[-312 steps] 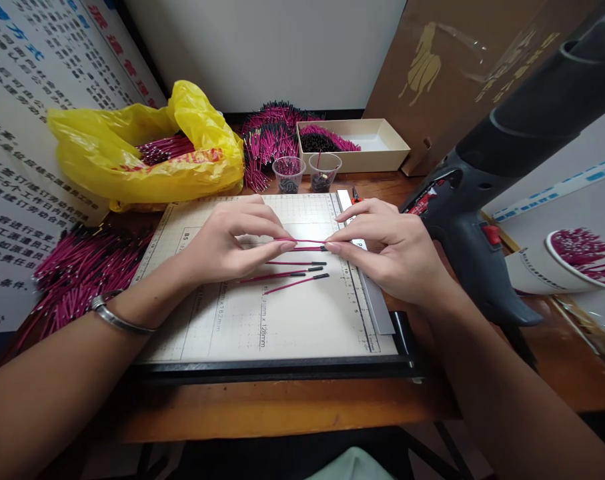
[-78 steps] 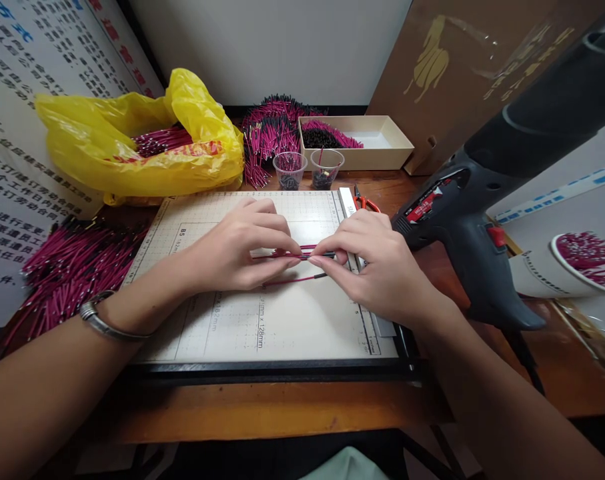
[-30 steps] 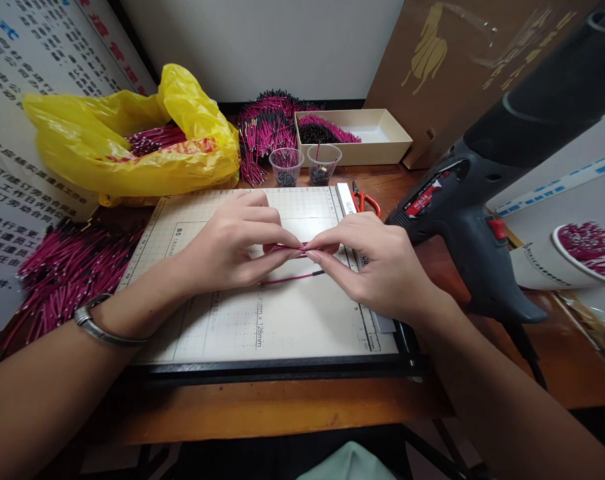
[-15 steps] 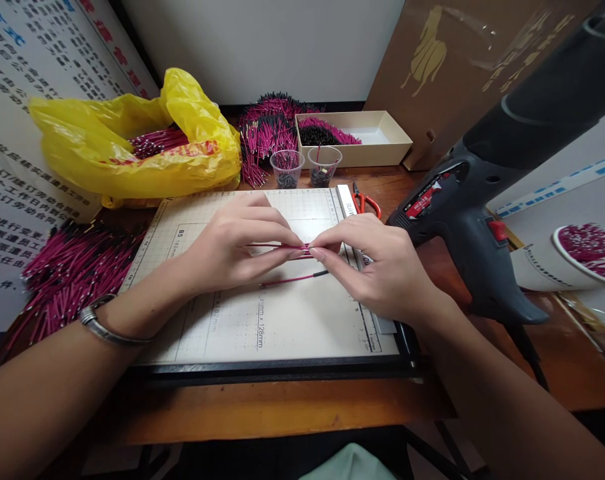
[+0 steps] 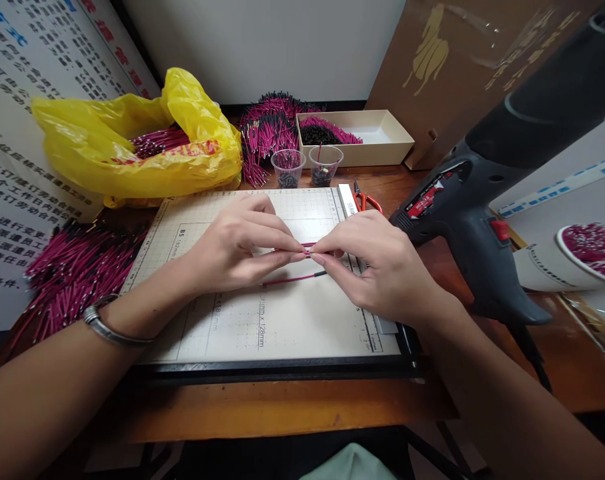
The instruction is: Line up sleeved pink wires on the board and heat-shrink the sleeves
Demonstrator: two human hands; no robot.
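Above the paper cutter board (image 5: 302,327), my left hand (image 5: 245,243) and my right hand (image 5: 377,257) meet fingertip to fingertip. Both pinch a thin magenta wire (image 5: 307,253), most of which my fingers hide. I cannot tell whether one wire or two are between them. Just below the fingertips, another magenta wire (image 5: 295,279) with a black sleeve at its right end lies on the board. A further strip of magenta wire shows behind the fingertips.
A heat gun (image 5: 475,213) stands close on the right, beside a paper cup (image 5: 542,267) of wires. Behind the board are orange-handled pliers (image 5: 367,200), a clear plastic cup (image 5: 288,170), a cardboard tray (image 5: 382,155) and a yellow bag (image 5: 132,177). Wire bundles (image 5: 87,273) lie left.
My fingertips have shifted slightly and come closer together around the wire. The wire on the board has stayed in place; the view has moved a little.
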